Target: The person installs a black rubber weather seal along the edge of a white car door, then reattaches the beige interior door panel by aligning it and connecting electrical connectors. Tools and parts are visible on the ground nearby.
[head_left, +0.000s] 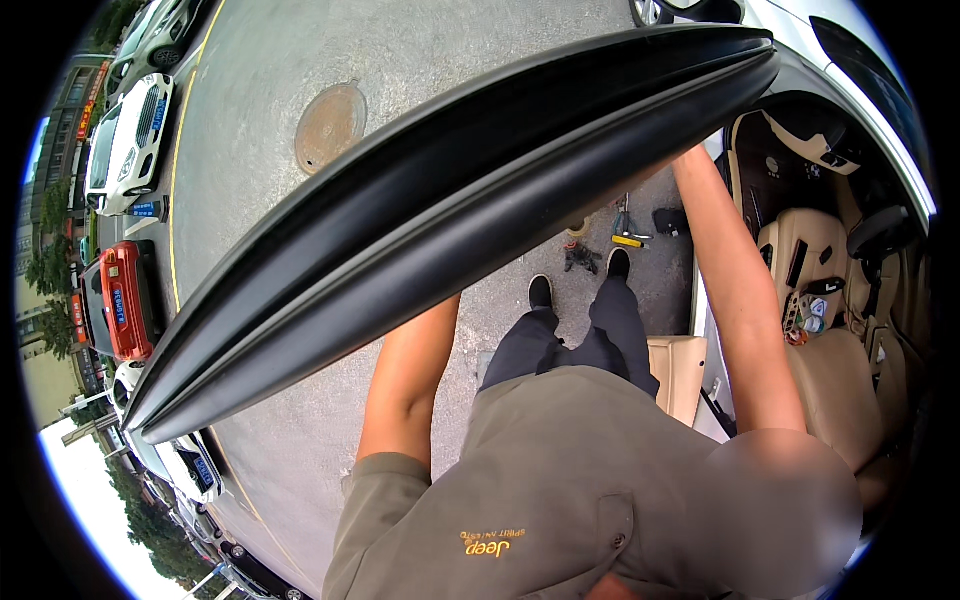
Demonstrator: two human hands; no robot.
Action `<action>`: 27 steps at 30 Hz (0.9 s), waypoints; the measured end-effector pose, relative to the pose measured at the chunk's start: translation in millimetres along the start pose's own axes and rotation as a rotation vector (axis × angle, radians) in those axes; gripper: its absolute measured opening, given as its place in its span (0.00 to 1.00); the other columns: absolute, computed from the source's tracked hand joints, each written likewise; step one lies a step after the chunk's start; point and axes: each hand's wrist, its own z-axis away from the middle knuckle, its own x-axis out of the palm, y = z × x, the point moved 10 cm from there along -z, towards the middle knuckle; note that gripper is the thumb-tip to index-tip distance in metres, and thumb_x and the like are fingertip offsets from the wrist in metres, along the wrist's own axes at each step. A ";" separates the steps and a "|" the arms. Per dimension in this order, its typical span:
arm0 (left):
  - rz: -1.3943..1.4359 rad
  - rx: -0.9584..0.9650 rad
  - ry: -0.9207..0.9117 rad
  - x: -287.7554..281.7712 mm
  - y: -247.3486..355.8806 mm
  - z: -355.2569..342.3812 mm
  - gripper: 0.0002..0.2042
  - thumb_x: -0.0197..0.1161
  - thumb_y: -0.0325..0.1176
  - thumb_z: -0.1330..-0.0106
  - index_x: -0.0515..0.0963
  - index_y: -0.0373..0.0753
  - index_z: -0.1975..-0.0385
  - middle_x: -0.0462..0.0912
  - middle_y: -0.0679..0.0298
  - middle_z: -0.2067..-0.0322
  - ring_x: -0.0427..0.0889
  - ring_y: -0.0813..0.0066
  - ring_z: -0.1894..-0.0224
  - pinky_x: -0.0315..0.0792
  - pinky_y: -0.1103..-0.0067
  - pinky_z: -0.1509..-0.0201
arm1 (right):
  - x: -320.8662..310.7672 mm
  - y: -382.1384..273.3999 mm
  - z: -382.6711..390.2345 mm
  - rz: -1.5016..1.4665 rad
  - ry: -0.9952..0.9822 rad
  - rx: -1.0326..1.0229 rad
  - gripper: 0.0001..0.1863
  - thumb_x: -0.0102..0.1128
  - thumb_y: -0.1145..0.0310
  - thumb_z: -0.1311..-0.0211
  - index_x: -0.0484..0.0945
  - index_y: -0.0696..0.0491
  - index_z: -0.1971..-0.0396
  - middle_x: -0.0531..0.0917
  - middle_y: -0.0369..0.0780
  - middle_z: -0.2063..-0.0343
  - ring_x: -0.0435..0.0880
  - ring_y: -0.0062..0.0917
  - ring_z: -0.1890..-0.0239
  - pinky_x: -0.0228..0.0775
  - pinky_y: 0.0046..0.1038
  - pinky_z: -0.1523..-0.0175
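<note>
A long, curved black piece [480,215] with a lengthwise groove crosses the view from lower left to upper right. It looks like the top frame of an open car door, its right end meeting the white car. My left forearm [412,375] reaches up beneath its lower edge near the middle; the left hand is hidden behind it. My right forearm [735,290] goes under the same edge nearer the car. Only the wrist end shows, and the right fingers are hidden. What either hand touches cannot be seen.
Right, the car interior has a beige seat [835,385], a steering wheel [880,232] and small items. By my shoes [541,291] lie a yellow-and-grey tool [628,241] and a dark crumpled item [582,258]. A manhole cover [331,128] and parked red car [125,300] are beyond.
</note>
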 end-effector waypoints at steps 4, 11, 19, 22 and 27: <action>0.014 -0.058 0.015 -0.6 -6.5 13.0 0.16 0.67 0.39 0.34 0.82 0.41 0.49 0.84 0.51 0.55 0.83 0.47 0.53 0.76 0.59 0.47 | 1.4 -4.9 -2.3 0.172 -0.056 0.092 0.16 0.51 0.61 0.24 0.75 0.57 0.48 0.85 0.44 0.58 0.87 0.32 0.57 0.85 0.37 0.50; 0.021 -0.130 0.047 -0.7 -9.3 36.0 0.16 0.68 0.39 0.35 0.82 0.42 0.50 0.84 0.51 0.55 0.83 0.47 0.53 0.76 0.59 0.47 | -0.6 -2.0 -2.8 0.181 -0.070 0.119 0.18 0.50 0.58 0.24 0.75 0.57 0.48 0.84 0.44 0.57 0.87 0.33 0.56 0.84 0.37 0.50; 0.038 -0.177 0.074 -0.1 -9.7 49.1 0.16 0.68 0.38 0.35 0.82 0.42 0.50 0.84 0.51 0.55 0.83 0.47 0.53 0.76 0.59 0.47 | -5.5 -0.1 1.6 0.173 -0.067 0.125 0.20 0.49 0.55 0.24 0.75 0.56 0.48 0.84 0.44 0.56 0.86 0.33 0.54 0.83 0.37 0.49; 0.040 -0.184 0.078 -2.8 -9.3 57.2 0.16 0.68 0.38 0.35 0.82 0.42 0.50 0.84 0.51 0.55 0.83 0.47 0.53 0.76 0.59 0.47 | -7.0 1.1 2.5 0.153 -0.063 0.126 0.20 0.48 0.54 0.24 0.75 0.56 0.47 0.83 0.44 0.55 0.86 0.33 0.54 0.83 0.37 0.49; 0.063 -0.194 0.084 -9.2 -10.3 73.7 0.16 0.68 0.38 0.35 0.82 0.42 0.50 0.84 0.51 0.56 0.83 0.47 0.54 0.76 0.59 0.47 | -10.4 9.1 8.2 0.108 -0.053 0.130 0.22 0.48 0.52 0.24 0.75 0.55 0.47 0.83 0.44 0.54 0.85 0.34 0.53 0.82 0.37 0.49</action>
